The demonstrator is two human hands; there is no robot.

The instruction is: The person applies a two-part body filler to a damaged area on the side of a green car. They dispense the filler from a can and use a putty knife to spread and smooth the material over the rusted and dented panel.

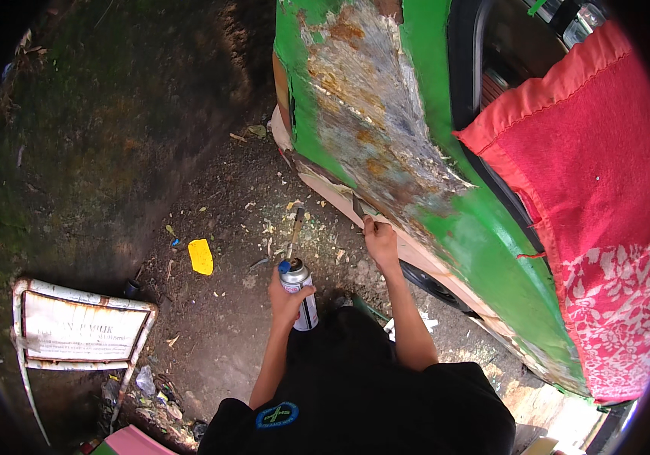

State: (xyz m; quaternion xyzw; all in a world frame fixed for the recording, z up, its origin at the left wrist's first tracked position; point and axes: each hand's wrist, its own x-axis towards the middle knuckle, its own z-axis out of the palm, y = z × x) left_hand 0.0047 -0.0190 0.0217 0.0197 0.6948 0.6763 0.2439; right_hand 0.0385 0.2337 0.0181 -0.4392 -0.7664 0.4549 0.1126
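Observation:
My left hand [285, 302] is wrapped round a gas torch [307, 315], a silver-topped canister with a blue knob. Its burner tube points away from me toward the car's lower edge, and no flame shows. My right hand [382, 244] grips a scraper [358, 206], mostly hidden by the fingers, with its dark blade at the pinkish lower sill [332, 196] of the car. Above that, the green car body [458, 227] has a large stripped patch [370, 114] of bare, rusty metal and ragged paint edges.
A red patterned cloth [583, 174] hangs over the car's window at the right. Pale flakes and a yellow piece [200, 257] lie on the dirt ground [211, 326]. At the left stands a rusty white metal frame with a sign panel [82, 326]. Litter lies beside it.

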